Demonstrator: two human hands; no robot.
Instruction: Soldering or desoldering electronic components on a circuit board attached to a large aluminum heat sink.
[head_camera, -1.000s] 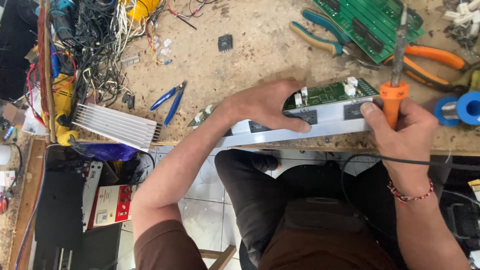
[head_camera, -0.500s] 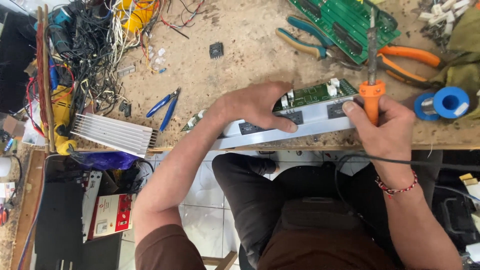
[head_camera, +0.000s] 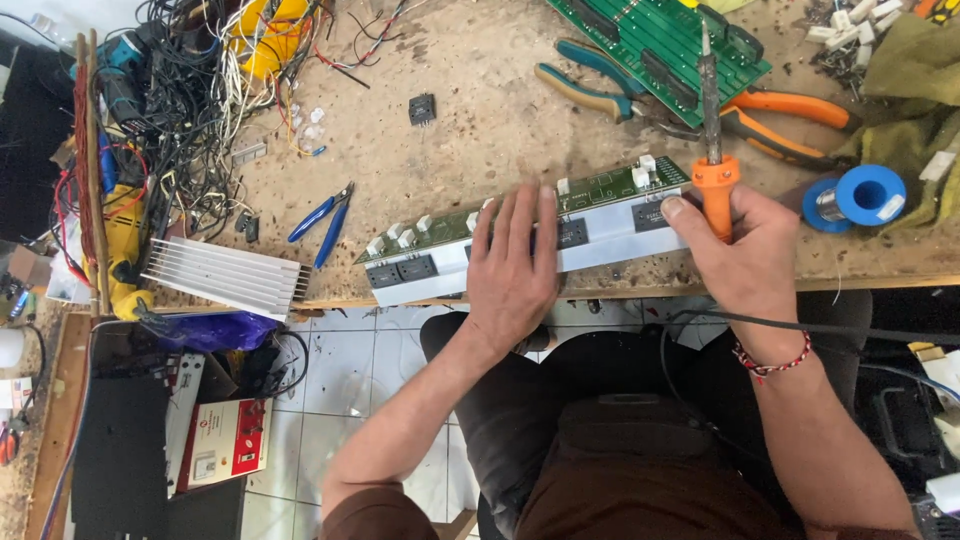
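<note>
A long green circuit board (head_camera: 610, 186) on a white metal bar (head_camera: 440, 285) lies along the front edge of the wooden bench (head_camera: 470, 120). My left hand (head_camera: 513, 264) rests flat on its middle, fingers together. My right hand (head_camera: 745, 250) grips the orange handle of a soldering iron (head_camera: 714, 160). The iron stands upright at the board's right end, tip pointing away from me. Its black cord runs off to the right.
A blue solder spool (head_camera: 868, 195) sits right of the iron. Orange pliers (head_camera: 790, 125), teal pliers (head_camera: 585, 88) and a second green board (head_camera: 660, 40) lie behind. Blue cutters (head_camera: 325, 220), a finned heatsink (head_camera: 225, 275) and a wire tangle (head_camera: 180, 90) fill the left.
My left hand has turned and slid from gripping the board's upper edge to lying flat across its middle. The right hand with the iron has stayed at the board's right end.
</note>
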